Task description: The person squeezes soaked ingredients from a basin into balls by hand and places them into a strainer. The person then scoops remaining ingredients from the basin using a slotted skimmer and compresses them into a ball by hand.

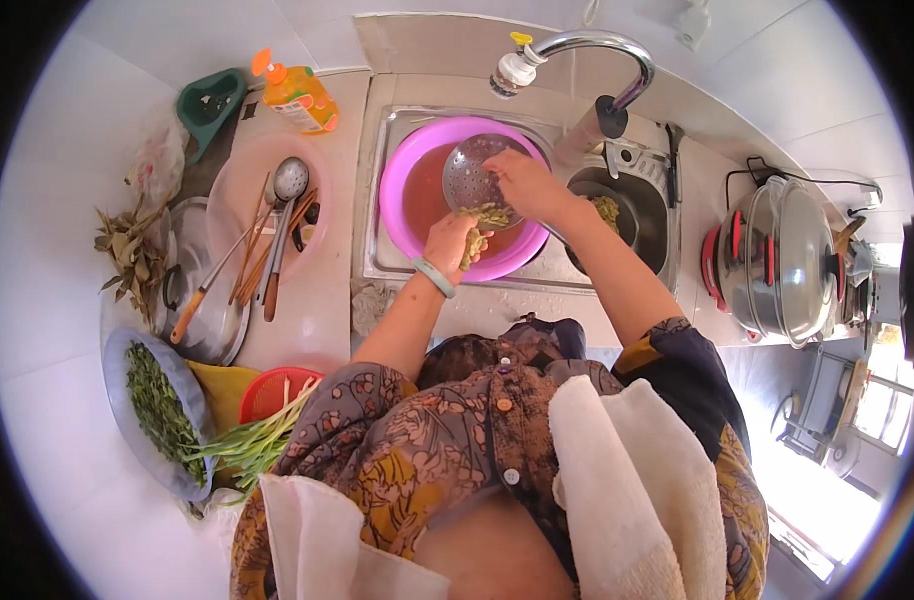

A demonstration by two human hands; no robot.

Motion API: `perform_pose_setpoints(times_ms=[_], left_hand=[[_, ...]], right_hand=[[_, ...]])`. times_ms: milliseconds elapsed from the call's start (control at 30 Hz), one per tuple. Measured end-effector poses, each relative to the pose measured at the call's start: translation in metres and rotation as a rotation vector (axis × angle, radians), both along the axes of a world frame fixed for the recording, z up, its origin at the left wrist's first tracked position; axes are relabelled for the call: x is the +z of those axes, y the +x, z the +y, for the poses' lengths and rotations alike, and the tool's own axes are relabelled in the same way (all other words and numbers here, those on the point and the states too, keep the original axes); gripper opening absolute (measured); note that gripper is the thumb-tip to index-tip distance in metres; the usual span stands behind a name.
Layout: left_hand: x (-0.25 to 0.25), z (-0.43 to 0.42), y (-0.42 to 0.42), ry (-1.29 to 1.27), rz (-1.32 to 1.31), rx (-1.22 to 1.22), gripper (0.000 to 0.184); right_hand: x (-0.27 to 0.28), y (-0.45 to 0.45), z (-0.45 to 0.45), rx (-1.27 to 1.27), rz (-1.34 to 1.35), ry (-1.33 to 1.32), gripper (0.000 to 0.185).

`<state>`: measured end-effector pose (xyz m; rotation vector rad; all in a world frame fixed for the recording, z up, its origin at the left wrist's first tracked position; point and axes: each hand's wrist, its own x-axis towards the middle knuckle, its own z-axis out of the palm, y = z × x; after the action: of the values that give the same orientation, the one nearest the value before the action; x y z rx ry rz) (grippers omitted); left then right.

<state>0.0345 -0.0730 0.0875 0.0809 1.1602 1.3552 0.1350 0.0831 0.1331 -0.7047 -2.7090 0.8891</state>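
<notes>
A pink-purple basin point(397, 210) of reddish-brown water stands in the sink, and a perforated metal strainer point(464, 177) is tilted over it. My right hand point(527, 187) is closed at the strainer's right side, fingertips against its bowl. Yellowish-green chopped vegetables point(490, 214) lie along the strainer's lower edge. Just below that edge, my left hand point(451, 245) is wrapped around a clump of the same vegetables, some showing between the fingers. More greenish pieces point(606, 209) sit in a dark pot or bowl point(627, 235) in the right sink basin.
A chrome faucet point(617, 42) arches over the sink. Orange soap bottle point(302, 98), pale pink basin point(222, 205) with ladles, and a metal lid point(227, 330) are at left. Leafy greens fill a grey-blue bowl point(127, 420). A lidded steamer pot point(777, 260) stands at right.
</notes>
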Motion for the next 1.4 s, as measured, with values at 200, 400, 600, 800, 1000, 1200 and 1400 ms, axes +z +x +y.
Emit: perform_pose_setpoints(times_ms=[200, 400, 600, 800, 1000, 1200, 1400], left_hand=[[0.0, 0.002, 0.001, 0.017, -0.018, 0.012, 0.02], [0.0, 0.0, -0.01, 0.023, -0.002, 0.0, 0.021], [-0.005, -0.002, -0.022, 0.122, -0.088, -0.02, 0.025], [-0.014, 0.002, -0.025, 0.193, -0.129, -0.043, 0.03], [-0.01, 0.002, -0.021, 0.056, -0.205, 0.228, 0.039], [-0.025, 0.012, -0.021, -0.019, -0.136, 0.138, 0.029], [-0.011, 0.015, -0.017, 0.05, -0.398, 0.102, 0.027]], right_hand=[[0.001, 0.003, -0.033, 0.141, -0.098, -0.016, 0.034], [0.028, 0.03, -0.013, -0.102, 0.058, -0.081, 0.033], [0.065, 0.108, -0.016, -0.324, -0.097, -0.932, 0.041], [0.05, 0.114, -0.06, -0.389, 0.092, -1.314, 0.031], [0.05, 0.1, -0.087, -0.395, 0.066, -1.2, 0.04], [0.058, 0.09, -0.107, -0.331, 0.027, -1.015, 0.045], [0.054, 0.09, -0.121, -0.299, 0.003, -0.761, 0.046]])
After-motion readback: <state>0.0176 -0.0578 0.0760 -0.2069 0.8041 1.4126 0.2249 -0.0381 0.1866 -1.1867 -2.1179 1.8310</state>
